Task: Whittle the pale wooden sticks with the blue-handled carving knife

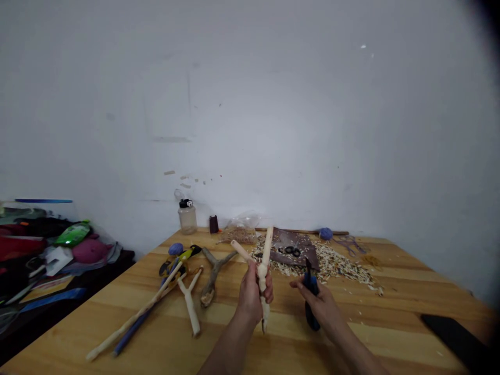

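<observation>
My left hand (252, 294) is wrapped round a pale, peeled forked branch (267, 252), whose two prongs point up and away from me. Its lower end sticks out below my fingers, above the wooden table. To the right, my right hand (321, 302) grips a blue-handled knife (311, 289) with its dark end pointing up; the finer shape of the blade is blurred. The knife and branch are apart. Beyond both hands, wood shavings (338, 263) lie over and around a dark brown sheet (291, 242), with a pair of black-handled scissors (292, 251) on it.
Left on the table (156, 344) are a peeled forked stick (190, 307), a bark-covered fork (213, 276) and long sticks (133, 320). A bottle (188, 219), thread spool (213, 224) and plastic bag (240, 232) stand near the wall. A black flat object (457, 336) lies right.
</observation>
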Action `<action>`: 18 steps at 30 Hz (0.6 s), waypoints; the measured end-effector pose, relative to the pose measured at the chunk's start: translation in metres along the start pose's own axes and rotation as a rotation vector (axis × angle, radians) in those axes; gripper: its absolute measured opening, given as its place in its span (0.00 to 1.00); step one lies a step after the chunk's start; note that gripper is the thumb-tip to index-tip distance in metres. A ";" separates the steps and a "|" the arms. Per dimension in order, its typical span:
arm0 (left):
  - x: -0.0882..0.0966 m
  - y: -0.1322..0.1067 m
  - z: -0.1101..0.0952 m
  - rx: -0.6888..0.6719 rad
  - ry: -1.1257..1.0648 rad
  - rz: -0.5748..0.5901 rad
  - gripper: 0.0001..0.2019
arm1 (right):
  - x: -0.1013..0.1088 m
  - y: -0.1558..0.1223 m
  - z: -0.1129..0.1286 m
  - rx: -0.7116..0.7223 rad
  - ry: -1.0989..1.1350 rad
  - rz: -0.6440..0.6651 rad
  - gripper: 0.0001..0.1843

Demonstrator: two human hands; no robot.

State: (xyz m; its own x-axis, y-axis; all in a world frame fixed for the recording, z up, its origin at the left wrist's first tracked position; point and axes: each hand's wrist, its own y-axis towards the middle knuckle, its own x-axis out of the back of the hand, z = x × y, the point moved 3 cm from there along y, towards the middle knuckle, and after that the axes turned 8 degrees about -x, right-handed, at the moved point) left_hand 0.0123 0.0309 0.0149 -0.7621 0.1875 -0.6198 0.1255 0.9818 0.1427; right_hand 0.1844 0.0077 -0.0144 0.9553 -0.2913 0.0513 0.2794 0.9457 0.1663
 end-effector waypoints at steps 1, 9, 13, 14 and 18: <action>0.002 -0.001 0.003 0.001 0.022 -0.009 0.25 | -0.001 0.001 -0.004 -0.006 -0.036 0.019 0.21; 0.014 -0.003 0.018 -0.113 0.272 -0.049 0.15 | -0.005 0.000 -0.013 -0.077 -0.049 0.088 0.28; 0.015 -0.002 0.023 -0.133 0.310 -0.021 0.14 | -0.004 -0.002 -0.009 0.031 -0.127 0.065 0.32; 0.014 -0.002 0.024 -0.136 0.317 -0.010 0.14 | -0.003 -0.003 -0.008 0.065 -0.168 0.052 0.31; 0.009 -0.005 0.021 -0.148 0.326 0.016 0.15 | 0.000 -0.004 -0.005 0.178 -0.281 -0.021 0.26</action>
State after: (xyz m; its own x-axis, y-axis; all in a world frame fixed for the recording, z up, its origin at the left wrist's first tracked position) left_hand 0.0181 0.0290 -0.0081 -0.9265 0.1598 -0.3408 0.0641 0.9592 0.2755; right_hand 0.1842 0.0050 -0.0198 0.8783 -0.3623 0.3120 0.2535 0.9062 0.3385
